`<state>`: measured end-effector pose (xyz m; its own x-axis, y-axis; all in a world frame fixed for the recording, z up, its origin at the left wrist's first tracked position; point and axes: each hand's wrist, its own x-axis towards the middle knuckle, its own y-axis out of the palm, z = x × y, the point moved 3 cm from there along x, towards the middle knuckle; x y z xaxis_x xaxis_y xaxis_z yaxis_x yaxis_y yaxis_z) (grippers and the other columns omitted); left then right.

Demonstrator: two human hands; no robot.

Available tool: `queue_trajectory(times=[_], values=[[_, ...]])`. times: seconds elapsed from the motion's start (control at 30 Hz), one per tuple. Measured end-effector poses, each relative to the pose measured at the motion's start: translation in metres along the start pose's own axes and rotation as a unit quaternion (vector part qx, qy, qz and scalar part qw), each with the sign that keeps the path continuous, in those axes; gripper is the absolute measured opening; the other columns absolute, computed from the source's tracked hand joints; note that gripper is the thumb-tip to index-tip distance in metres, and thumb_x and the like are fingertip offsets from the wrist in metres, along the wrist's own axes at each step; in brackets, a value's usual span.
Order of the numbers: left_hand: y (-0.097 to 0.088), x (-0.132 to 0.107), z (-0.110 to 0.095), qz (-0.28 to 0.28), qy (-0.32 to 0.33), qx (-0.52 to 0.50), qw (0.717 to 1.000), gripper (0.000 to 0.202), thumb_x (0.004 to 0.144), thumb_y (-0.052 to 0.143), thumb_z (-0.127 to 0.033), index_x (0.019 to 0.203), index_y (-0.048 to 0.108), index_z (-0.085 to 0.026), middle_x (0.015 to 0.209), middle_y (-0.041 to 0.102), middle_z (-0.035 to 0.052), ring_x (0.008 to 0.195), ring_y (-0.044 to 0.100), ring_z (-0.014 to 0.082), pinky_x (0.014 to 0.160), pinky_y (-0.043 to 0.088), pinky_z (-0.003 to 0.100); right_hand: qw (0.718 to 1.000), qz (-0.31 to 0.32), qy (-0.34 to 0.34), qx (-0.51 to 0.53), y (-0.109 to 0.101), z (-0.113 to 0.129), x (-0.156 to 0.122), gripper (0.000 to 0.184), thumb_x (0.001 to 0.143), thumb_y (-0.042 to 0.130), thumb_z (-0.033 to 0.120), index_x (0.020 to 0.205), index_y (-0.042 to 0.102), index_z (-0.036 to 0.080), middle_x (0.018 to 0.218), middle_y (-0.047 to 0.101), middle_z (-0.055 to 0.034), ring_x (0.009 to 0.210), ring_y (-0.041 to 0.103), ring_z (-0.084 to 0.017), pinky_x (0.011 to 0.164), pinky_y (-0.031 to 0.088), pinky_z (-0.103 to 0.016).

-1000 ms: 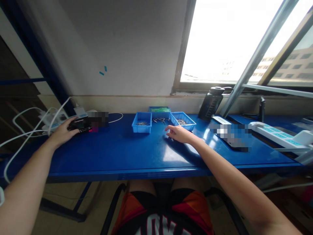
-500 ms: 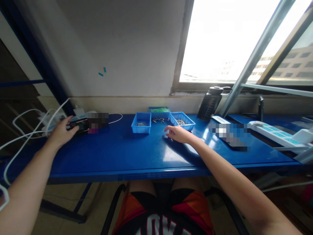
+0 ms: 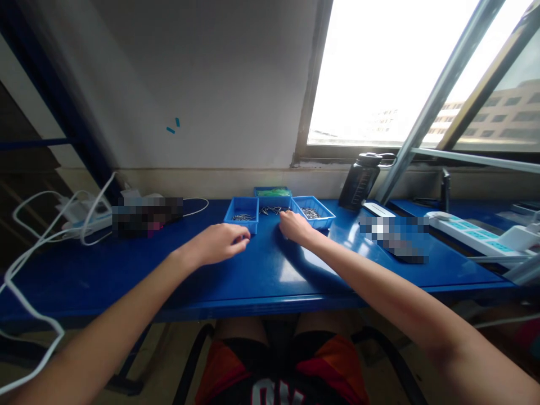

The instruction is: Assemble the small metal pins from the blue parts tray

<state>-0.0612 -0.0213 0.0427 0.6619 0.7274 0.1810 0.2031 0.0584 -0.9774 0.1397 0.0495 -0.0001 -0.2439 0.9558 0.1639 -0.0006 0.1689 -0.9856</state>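
Note:
My left hand (image 3: 221,243) hovers over the table just in front of the left blue bin (image 3: 247,227). Its fingers are loosely bent, with a gap to the thumb and nothing visible between them. In front of the right blue bin (image 3: 324,220) is my right hand (image 3: 295,226), fingers drawn together at the near edge of a loose pile of small metal screw-like pieces (image 3: 270,210). What its fingertips hold, if anything, is hidden. Both bins contain similar small metal pieces. Behind the pile sits a third blue bin (image 3: 258,192) with green material inside.
A black bottle (image 3: 360,183) stands by the window on the blue table (image 3: 261,275). Blurred-out items lie to its right and at the far left. White cables (image 3: 31,306) and a power strip (image 3: 468,228) flank the table.
My left hand has let go of the dark phone-like item at the far left and moved right, towards the bins. My right hand has shifted slightly left to the pile, its fingers closing.

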Motion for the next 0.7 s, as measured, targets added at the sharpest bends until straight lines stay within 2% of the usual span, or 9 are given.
queue_trajectory(times=[0.03,0.1,0.2,0.37,0.57,0.7], values=[[0.008,0.009,-0.014,0.019,0.027,0.005,0.999,0.026,0.081,0.038,-0.034,0.090,0.060,-0.024,0.083,0.065,-0.0003,0.073,0.058,0.0149,0.061,0.040,0.021,0.999,0.000,0.035,-0.002,0.001,0.000,0.005,0.026,0.080,0.039,0.011,0.100,0.057,0.008,0.093,0.061,-0.0172,0.086,0.060,-0.024,0.068,0.045,-0.028],[0.023,0.026,-0.033,0.046,0.055,0.035,0.997,0.024,0.079,0.040,-0.034,0.084,0.061,-0.022,0.080,0.065,0.0019,0.071,0.059,0.0166,0.059,0.040,0.023,0.998,0.003,0.060,-0.004,0.002,0.001,0.014,0.030,0.080,0.036,0.005,0.100,0.058,0.006,0.093,0.061,-0.0196,0.088,0.060,-0.025,0.070,0.045,-0.029],[0.038,0.051,-0.043,0.052,0.066,0.072,0.994,0.022,0.078,0.042,-0.032,0.079,0.061,-0.021,0.079,0.065,0.0043,0.069,0.060,0.0187,0.058,0.041,0.025,0.997,0.010,0.073,-0.002,0.002,0.000,0.023,0.032,0.080,0.034,0.003,0.096,0.061,0.007,0.093,0.062,-0.0202,0.088,0.061,-0.025,0.072,0.046,-0.031],[0.054,0.076,-0.037,0.024,0.063,0.083,0.994,0.021,0.078,0.040,-0.028,0.080,0.059,-0.019,0.082,0.065,0.0061,0.073,0.061,0.0203,0.060,0.043,0.027,0.996,0.015,0.086,-0.002,0.003,-0.004,0.028,0.032,0.080,0.035,0.004,0.094,0.063,0.009,0.092,0.062,-0.0184,0.088,0.061,-0.026,0.069,0.048,-0.032],[0.063,0.070,-0.027,-0.017,0.038,0.036,0.998,0.020,0.079,0.041,-0.029,0.085,0.057,-0.020,0.083,0.065,0.0047,0.075,0.060,0.0195,0.061,0.042,0.025,0.996,0.021,0.092,0.004,0.004,0.001,0.029,0.033,0.081,0.035,0.005,0.098,0.062,0.011,0.096,0.062,-0.0180,0.091,0.060,-0.024,0.071,0.048,-0.030],[0.061,0.067,-0.021,-0.013,0.024,-0.024,0.999,0.022,0.080,0.041,-0.032,0.085,0.059,-0.021,0.079,0.064,0.0031,0.069,0.059,0.0164,0.057,0.041,0.022,0.995,0.017,0.097,0.004,0.001,0.003,0.027,0.034,0.080,0.034,0.004,0.096,0.063,0.009,0.096,0.061,-0.0190,0.090,0.060,-0.025,0.071,0.047,-0.031]])
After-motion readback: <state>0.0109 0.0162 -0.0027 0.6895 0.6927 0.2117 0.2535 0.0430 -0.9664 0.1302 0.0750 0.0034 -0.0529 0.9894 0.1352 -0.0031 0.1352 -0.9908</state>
